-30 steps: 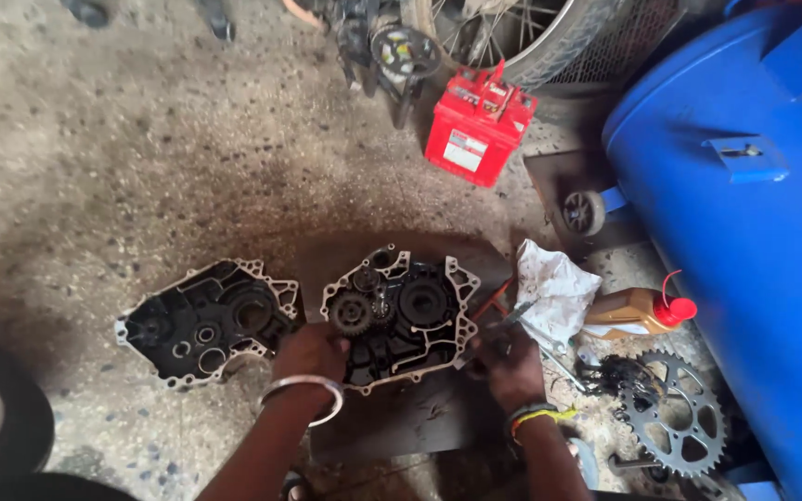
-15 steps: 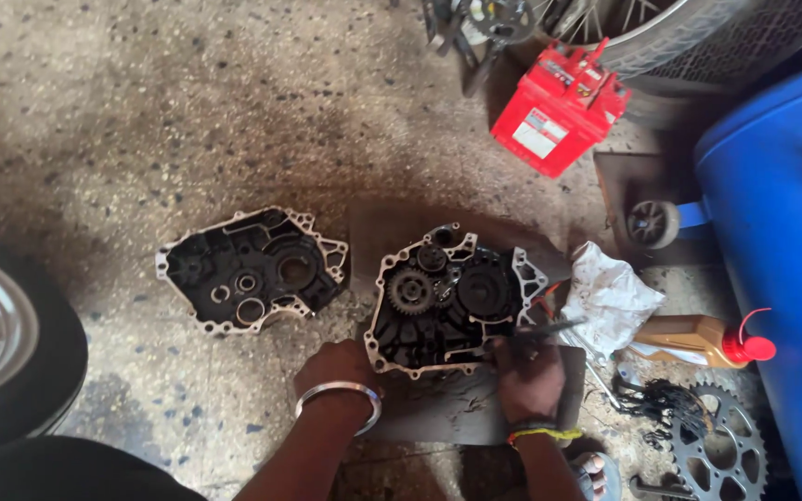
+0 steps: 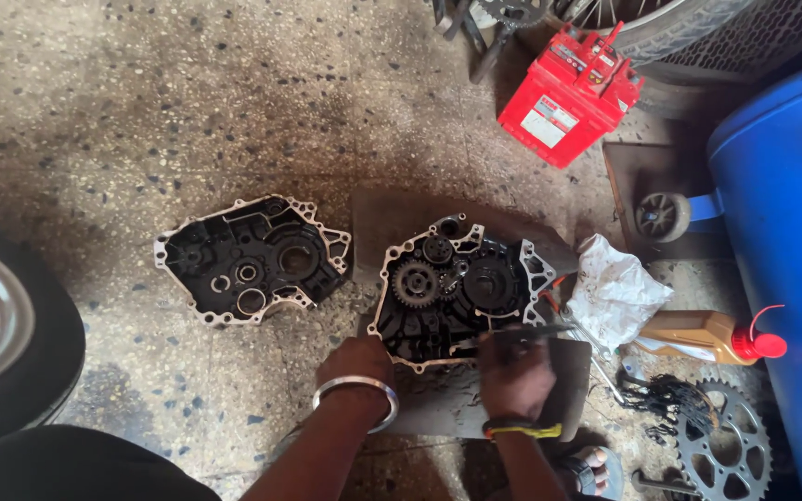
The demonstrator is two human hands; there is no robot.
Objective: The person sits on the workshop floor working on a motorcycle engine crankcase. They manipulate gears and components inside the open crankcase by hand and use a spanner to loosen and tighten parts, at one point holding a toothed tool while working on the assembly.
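An engine case half with gears [image 3: 457, 288] lies on a dark board [image 3: 438, 399] on the floor. My left hand [image 3: 356, 360], with a metal bangle on the wrist, rests on the case's near edge. My right hand [image 3: 515, 371] is closed around a dark tool [image 3: 536, 331] at the case's near right corner; the tool is blurred. A second, empty case half [image 3: 251, 260] lies apart to the left.
A red battery [image 3: 568, 93] stands at the back right beside a large blue tank [image 3: 791, 241]. A white rag [image 3: 613, 295], an oil bottle with a red cap [image 3: 712, 336], a chain and sprocket [image 3: 717, 445] lie to the right. A tyre [image 3: 11, 334] is at left.
The view has shifted, so the parts sit further right and lower in frame. My left hand stays at the case's near edge; my right hand with the tool has moved slightly along the case's edge.
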